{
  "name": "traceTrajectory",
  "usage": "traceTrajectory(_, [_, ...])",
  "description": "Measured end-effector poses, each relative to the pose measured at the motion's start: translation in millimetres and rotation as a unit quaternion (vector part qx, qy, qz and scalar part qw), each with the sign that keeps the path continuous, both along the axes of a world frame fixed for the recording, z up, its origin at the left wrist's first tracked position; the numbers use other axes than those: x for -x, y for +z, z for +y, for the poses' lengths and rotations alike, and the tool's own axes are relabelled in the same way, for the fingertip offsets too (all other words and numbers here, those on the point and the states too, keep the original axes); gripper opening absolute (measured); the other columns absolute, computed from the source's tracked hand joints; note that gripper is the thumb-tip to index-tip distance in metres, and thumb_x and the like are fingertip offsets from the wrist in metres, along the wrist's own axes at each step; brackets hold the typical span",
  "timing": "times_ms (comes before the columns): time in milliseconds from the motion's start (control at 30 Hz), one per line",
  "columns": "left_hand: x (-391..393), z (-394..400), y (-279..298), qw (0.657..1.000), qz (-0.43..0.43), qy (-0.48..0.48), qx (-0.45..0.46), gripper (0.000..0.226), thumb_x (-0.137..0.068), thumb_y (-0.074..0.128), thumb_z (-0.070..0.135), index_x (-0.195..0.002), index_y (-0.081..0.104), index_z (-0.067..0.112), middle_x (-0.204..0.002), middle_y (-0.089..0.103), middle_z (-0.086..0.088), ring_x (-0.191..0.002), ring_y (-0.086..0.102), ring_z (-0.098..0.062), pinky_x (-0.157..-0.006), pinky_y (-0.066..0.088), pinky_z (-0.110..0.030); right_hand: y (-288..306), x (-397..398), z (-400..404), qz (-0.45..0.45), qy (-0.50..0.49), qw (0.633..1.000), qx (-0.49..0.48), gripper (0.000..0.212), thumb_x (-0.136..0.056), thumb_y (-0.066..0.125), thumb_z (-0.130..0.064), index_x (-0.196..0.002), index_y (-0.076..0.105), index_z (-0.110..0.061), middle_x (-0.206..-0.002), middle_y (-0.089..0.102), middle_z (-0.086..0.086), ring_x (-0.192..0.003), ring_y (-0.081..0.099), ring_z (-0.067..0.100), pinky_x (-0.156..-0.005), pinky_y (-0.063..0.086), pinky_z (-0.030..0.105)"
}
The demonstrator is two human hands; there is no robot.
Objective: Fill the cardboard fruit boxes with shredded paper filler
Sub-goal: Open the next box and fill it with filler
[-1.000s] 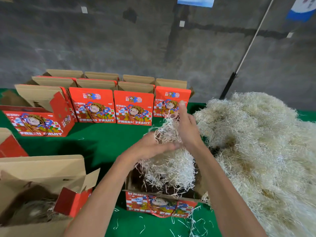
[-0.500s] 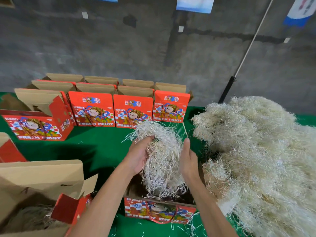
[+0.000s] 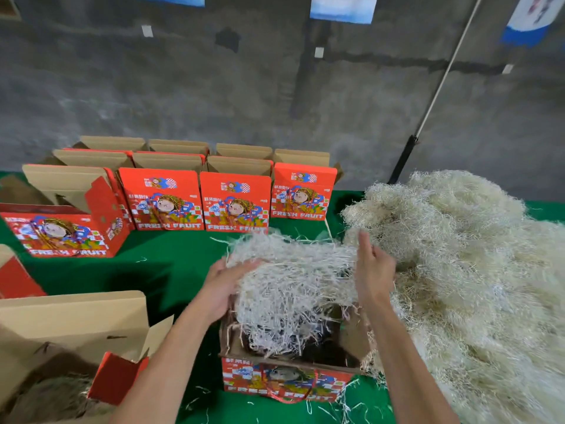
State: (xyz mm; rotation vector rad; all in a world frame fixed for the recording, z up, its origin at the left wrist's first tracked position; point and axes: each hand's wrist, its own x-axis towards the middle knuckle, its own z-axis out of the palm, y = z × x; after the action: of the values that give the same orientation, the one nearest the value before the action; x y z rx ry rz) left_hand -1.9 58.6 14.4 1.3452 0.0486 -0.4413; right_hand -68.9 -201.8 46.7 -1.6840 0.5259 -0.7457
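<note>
While both bare hands spread a clump of shredded paper (image 3: 290, 280) over an open red fruit box (image 3: 284, 384) at the lower centre of the frame, the left hand (image 3: 223, 289) grips the clump's left edge and the right hand (image 3: 373, 270) touches its right side with straight fingers. One large filler pile (image 3: 458, 286) fills the right side on the green table (image 3: 171, 270). Four open "FRESH FRUIT" boxes (image 3: 162, 203) face forward at middle left, more flaps behind. One bigger open carton (image 3: 70, 325) sits lower left.

Open green cloth (image 3: 171, 270) left; filler heap (image 3: 458, 270) seemingly blocks right.
</note>
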Motion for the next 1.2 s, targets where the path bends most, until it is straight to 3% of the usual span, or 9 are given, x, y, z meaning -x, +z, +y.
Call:
traceTrajectory(233, [7.0,-4.0,-4.4,0.993,0.059,-0.06,0.082,0.152,-0.05,0.102,0.035,-0.159,-0.003,0.018,-0.159,0.031,-0.015,-0.141,0.04,-0.027,-0.118,0.031,-0.05,10.3,2.7,24.8,0.015,0.117,0.992,-0.041,0.062,-0.095,0.041,-0.07,-0.049,0.048,-0.029,-0.044,0.038,-0.001,-0.038,0.036,0.013,-0.056,0.044,0.035])
traceTrajectory(333, [11.0,-8.7,-4.5,0.993,0.059,-0.034,0.096,0.144,-0.052,0.1,0.031,-0.159,0.004,0.015,-0.152,0.043,-0.011,-0.137,0.045,-0.026,-0.117,0.034,-0.049,16.0,2.3,32.7,0.032,0.173,0.974,-0.143,0.055,-0.091,0.051,-0.071,-0.091,0.071,-0.019,-0.099,0.058,0.032,-0.082,0.057,0.05,-0.088,0.048,0.062])
traceTrajectory(533, [1.0,-14.9,5.6,0.988,0.097,0.03,0.119,0.068,-0.089,0.07,0.043,-0.148,0.045,0.02,-0.148,0.05,-0.01,-0.129,0.055,-0.033,-0.106,0.045,-0.055,-1.6,9.8,24.7,0.011,0.279,0.939,-0.2,0.035,-0.095,0.055,-0.028,-0.129,0.061,-0.022,-0.075,0.062,0.004,-0.052,0.051,0.008,-0.046,0.041,0.021])
traceTrajectory(633, [10.0,-23.2,8.5,0.985,0.099,-0.024,0.14,0.056,-0.098,0.056,0.05,-0.149,0.043,0.032,-0.156,0.042,-0.008,-0.138,0.047,-0.031,-0.115,0.033,-0.056,-19.3,16.3,36.2,0.125,0.283,0.94,-0.146,0.033,-0.098,0.059,-0.025,-0.132,0.056,-0.026,-0.115,0.064,0.017,-0.088,0.065,0.023,-0.073,0.052,0.028])
traceTrajectory(733, [24.6,-33.0,1.2,0.993,0.04,-0.107,0.013,0.097,-0.079,0.067,0.072,-0.157,0.02,0.04,-0.166,0.009,0.006,-0.153,0.009,-0.021,-0.121,0.011,-0.051,-23.9,15.8,50.1,0.15,0.23,0.936,-0.219,0.036,-0.094,0.068,-0.021,-0.127,0.055,-0.023,-0.128,0.06,0.0,-0.113,0.058,0.019,-0.093,0.044,0.03])
traceTrajectory(833, [32.8,-42.2,-7.4,0.982,-0.011,-0.132,-0.135,0.133,-0.055,0.076,0.084,-0.157,0.016,0.023,-0.156,0.025,0.007,-0.135,0.035,-0.015,-0.109,0.035,-0.037,-23.9,14.6,56.8,0.108,0.211,0.958,-0.16,0.018,-0.097,0.061,-0.011,-0.108,0.068,-0.023,-0.093,0.075,0.0,-0.084,0.063,0.014,-0.071,0.049,0.028])
traceTrajectory(967, [23.0,-47.9,-9.2,0.967,-0.029,-0.064,-0.243,0.069,-0.087,0.076,0.039,-0.136,0.038,0.008,-0.098,0.048,0.007,-0.075,0.046,-0.003,-0.07,0.055,-0.026,-17.8,17.0,55.7,0.078,0.204,0.974,-0.067,0.027,-0.095,0.068,-0.031,-0.099,0.067,-0.004,-0.071,0.059,0.003,-0.064,0.043,0.017,-0.056,0.035,0.03])
traceTrajectory(1100, [18.0,-36.9,-0.1,0.995,0.031,-0.002,-0.098,0.12,-0.065,0.089,0.052,-0.154,0.017,0.013,-0.129,0.048,0.004,-0.13,0.044,-0.024,-0.113,0.03,-0.055,-10.1,21.2,45.9,0.074,0.254,0.956,-0.127,0.024,-0.081,0.078,-0.041,-0.099,0.077,-0.025,-0.085,0.071,-0.008,-0.053,0.049,0.0,-0.051,0.041,0.015])
traceTrajectory(1200, [22.1,-36.2,-3.8,0.997,0.044,-0.007,-0.063,0.079,-0.08,0.084,0.038,-0.138,0.033,0.02,-0.125,0.06,0.015,-0.138,0.036,-0.023,-0.114,0.027,-0.052,-10.3,22.0,49.8,0.108,0.298,0.937,-0.148,0.023,-0.083,0.079,-0.03,-0.105,0.075,-0.026,-0.101,0.073,0.009,-0.077,0.06,0.01,-0.074,0.049,0.026])
